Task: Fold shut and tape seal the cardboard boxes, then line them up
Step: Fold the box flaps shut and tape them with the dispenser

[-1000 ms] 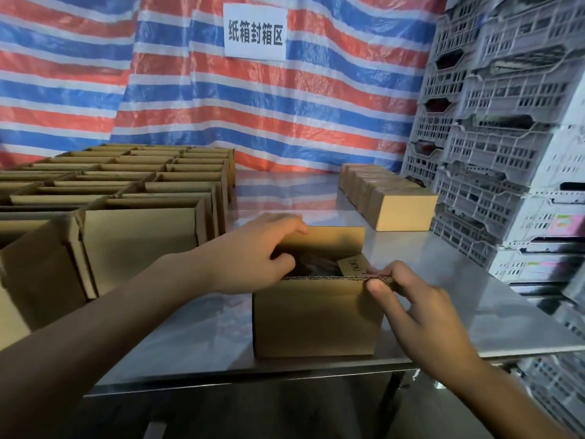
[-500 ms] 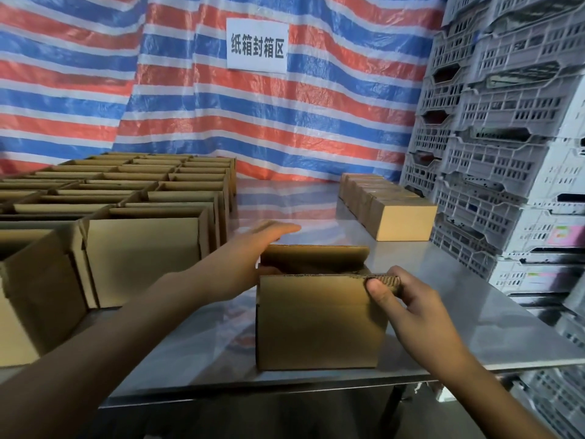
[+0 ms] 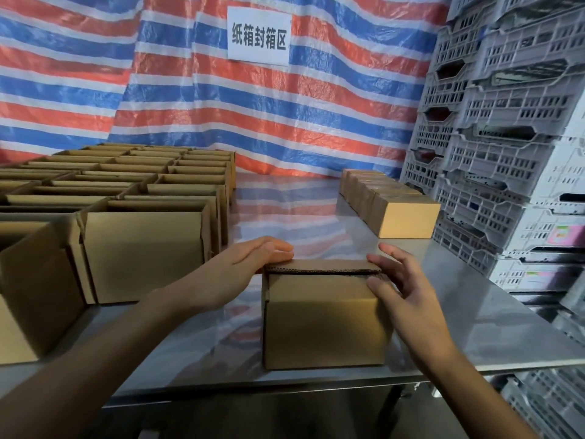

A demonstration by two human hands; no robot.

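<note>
Though box (image 3: 323,324) seems shut, left hand (image 3: 250,264) on flap (image 3: 323,266).

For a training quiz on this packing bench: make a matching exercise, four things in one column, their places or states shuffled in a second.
1. nearest box
2. open boxes
3. row of shut boxes
4. grey crates

A. stacked, far right
B. flaps up, left on the table
C. flaps folded down
D. lined up, right rear of the table

Pairs: 1-C, 2-B, 3-D, 4-A
</note>
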